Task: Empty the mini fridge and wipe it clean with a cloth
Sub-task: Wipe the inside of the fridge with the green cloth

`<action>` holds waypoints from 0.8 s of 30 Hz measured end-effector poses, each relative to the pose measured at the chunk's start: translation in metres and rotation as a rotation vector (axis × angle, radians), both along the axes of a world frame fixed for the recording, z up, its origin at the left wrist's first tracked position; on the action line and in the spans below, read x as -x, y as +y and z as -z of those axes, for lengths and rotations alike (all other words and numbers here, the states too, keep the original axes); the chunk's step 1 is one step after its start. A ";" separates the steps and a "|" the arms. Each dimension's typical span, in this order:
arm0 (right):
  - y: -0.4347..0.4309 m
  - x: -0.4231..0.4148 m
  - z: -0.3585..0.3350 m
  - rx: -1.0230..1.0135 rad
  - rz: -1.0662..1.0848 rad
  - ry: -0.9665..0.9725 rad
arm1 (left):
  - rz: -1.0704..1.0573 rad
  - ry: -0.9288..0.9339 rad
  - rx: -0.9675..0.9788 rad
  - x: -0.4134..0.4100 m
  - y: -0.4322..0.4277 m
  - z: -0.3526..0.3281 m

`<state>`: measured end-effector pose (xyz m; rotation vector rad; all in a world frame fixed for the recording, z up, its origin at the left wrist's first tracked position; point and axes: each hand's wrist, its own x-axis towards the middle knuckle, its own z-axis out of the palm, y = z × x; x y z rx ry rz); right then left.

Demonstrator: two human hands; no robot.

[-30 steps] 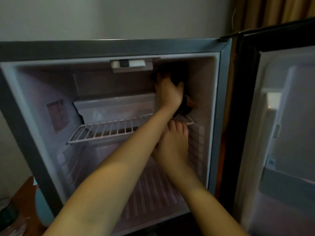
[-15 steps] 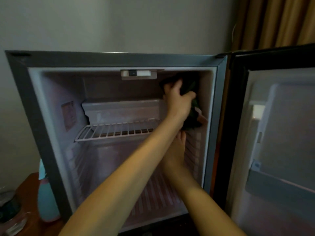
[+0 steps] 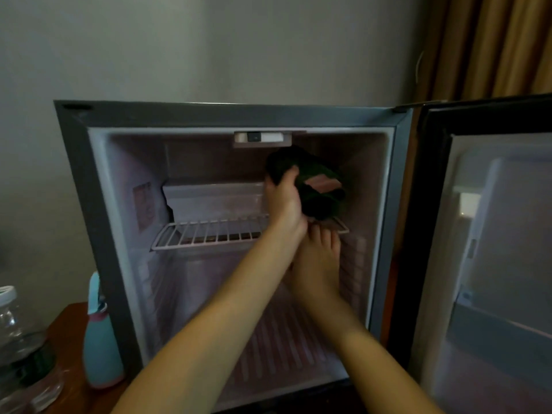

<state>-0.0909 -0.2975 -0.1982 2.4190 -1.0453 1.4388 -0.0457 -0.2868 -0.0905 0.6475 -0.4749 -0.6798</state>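
A clear bottle (image 3: 15, 339) and a teal bottle (image 3: 100, 348) are standing on the tabletop (image 3: 68, 321), left of the mini fridge (image 3: 227, 115). The fridge's wall sticker (image 3: 144, 204) is too blurred to read. Your left hand (image 3: 283, 201) is gripping the cloth (image 3: 316, 186) above the wire shelf (image 3: 209, 231). Your right hand (image 3: 318, 258) is touching the shelf's front rail with straight fingers.

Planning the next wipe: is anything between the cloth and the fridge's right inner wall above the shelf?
Nothing visible. The left hand grips the dark green cloth close by the right inner wall, above the wire shelf; the right hand touches the shelf's front right edge, below the cloth.
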 end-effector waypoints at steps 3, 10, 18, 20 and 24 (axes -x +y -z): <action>-0.001 0.000 0.002 -0.006 0.034 0.002 | 0.049 -0.009 -0.068 -0.018 -0.023 -0.019; -0.007 -0.001 0.007 0.080 -0.009 -0.034 | 0.231 0.114 -0.106 -0.029 -0.087 -0.041; -0.003 0.004 0.003 -0.015 -0.060 0.024 | 0.347 0.148 0.075 -0.005 -0.037 -0.050; -0.004 0.004 0.003 -0.013 -0.064 0.023 | 0.340 0.127 0.071 -0.002 -0.029 -0.041; -0.001 0.002 0.001 -0.016 -0.047 0.043 | 0.432 0.068 0.051 0.016 0.001 -0.028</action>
